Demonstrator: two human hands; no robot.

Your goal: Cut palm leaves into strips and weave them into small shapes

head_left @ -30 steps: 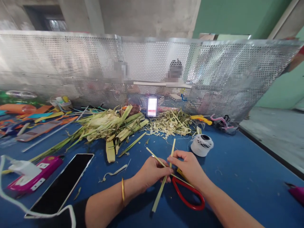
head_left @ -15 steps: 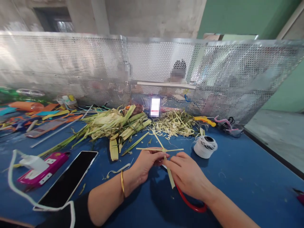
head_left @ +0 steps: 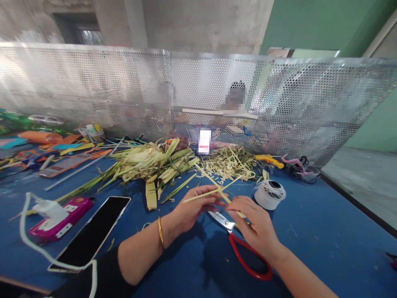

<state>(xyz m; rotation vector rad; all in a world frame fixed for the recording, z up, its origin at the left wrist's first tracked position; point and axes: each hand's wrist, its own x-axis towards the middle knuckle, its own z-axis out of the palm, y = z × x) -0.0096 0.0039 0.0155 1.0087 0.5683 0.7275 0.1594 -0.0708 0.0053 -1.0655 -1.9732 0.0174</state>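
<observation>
Two narrow pale-green plant strips (head_left: 219, 189) cross each other above the blue table. My left hand (head_left: 194, 209), with a gold bangle at the wrist, is closed around them near the crossing, its thumb and fingers close to the crosswise strip. The lower end of the long strip is pinched by my right hand (head_left: 256, 225), and a bit of its tip sticks out below the fingers. Under my hands lie red-handled scissors (head_left: 223, 221), partly covered by my right hand. A spool of white thread (head_left: 269, 194) stands just right of my right hand.
Behind my hands are a heap of leaves and stalks (head_left: 139, 161) and a pile of shavings (head_left: 232, 163). At left lie a black-screened phone (head_left: 93, 231), a magenta power strip (head_left: 62, 221) and a white cable (head_left: 26, 240). A perforated metal screen (head_left: 130, 91) borders the back.
The crossed strips have turned, so the crosswise one now slants up to the right. My right hand has shifted right with the strip's end, uncovering the scissors' blades.
</observation>
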